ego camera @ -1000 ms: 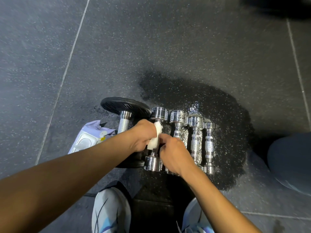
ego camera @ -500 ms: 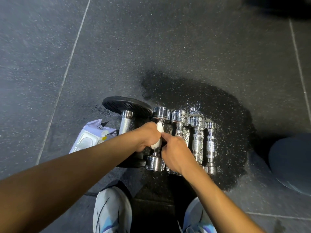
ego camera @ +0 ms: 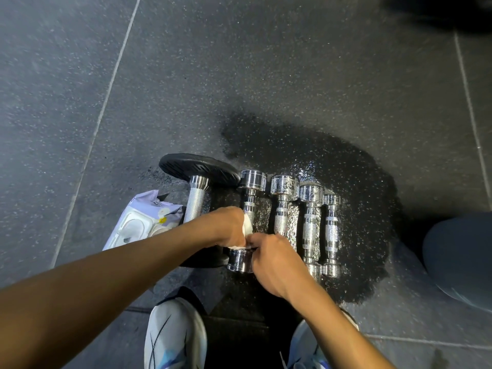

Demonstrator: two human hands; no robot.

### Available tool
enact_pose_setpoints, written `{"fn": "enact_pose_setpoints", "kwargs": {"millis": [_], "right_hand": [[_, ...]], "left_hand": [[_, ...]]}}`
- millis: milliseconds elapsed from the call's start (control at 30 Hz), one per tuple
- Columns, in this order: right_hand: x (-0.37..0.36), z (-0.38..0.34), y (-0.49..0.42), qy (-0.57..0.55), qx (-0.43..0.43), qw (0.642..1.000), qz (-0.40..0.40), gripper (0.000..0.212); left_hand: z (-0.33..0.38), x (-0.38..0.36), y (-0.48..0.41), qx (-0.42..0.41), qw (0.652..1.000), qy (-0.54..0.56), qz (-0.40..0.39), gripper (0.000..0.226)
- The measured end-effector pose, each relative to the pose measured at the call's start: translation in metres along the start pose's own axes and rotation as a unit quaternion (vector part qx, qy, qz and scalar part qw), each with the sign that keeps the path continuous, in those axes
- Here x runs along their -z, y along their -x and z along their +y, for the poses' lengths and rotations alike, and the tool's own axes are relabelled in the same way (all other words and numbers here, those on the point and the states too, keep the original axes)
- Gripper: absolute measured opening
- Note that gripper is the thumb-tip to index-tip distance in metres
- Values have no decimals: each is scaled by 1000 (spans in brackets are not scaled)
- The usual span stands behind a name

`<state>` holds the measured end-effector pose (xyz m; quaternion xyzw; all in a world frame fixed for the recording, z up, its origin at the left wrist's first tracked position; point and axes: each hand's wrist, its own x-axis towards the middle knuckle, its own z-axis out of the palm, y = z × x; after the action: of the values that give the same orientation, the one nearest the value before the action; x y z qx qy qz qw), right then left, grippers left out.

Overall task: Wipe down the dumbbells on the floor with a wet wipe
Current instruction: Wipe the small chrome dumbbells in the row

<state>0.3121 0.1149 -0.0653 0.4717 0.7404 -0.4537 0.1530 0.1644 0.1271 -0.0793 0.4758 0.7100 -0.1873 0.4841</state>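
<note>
Several chrome dumbbells lie side by side on the dark rubber floor. My left hand (ego camera: 229,227) grips a white wet wipe (ego camera: 247,227) wrapped round the handle of the leftmost chrome dumbbell (ego camera: 251,182), down near its near head (ego camera: 239,261). My right hand (ego camera: 271,258) curls round the same handle and near head from the right. To the right lie three more chrome dumbbells (ego camera: 283,206) (ego camera: 310,222) (ego camera: 331,230), their near ends partly hidden by my right hand. A larger dumbbell with black plates (ego camera: 198,193) lies at the left.
A pack of wet wipes (ego camera: 143,222) lies on the floor left of the big dumbbell. A dark wet patch (ego camera: 332,155) spreads under and behind the chrome dumbbells. My two shoes (ego camera: 175,336) stand at the bottom edge. A grey rounded object (ego camera: 458,259) sits at the right.
Both hands have slid down the leftmost chrome dumbbell's handle toward its near head, the wipe moving with them. More of the upper handle now shows.
</note>
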Motion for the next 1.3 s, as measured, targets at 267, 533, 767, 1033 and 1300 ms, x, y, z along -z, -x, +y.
{"fn": "enact_pose_setpoints", "kwargs": {"millis": [267, 533, 767, 1033, 1300], "right_hand": [[5, 8, -10, -71, -44, 996, -10, 35], [19, 14, -9, -206, -81, 975, -12, 31], [30, 14, 3, -316, -69, 942, 88, 30], [29, 30, 8, -346, -56, 921, 170, 31], [25, 40, 11, -375, -61, 906, 187, 30]], "left_hand": [[-4, 5, 4, -8, 999, -16, 49, 47], [-23, 15, 8, -27, 977, 199, 78, 43], [-32, 4, 10, -110, 946, 245, 181, 30], [-12, -15, 30, -238, 971, -6, 29, 31], [4, -26, 37, -325, 902, -275, 73, 24]]}}
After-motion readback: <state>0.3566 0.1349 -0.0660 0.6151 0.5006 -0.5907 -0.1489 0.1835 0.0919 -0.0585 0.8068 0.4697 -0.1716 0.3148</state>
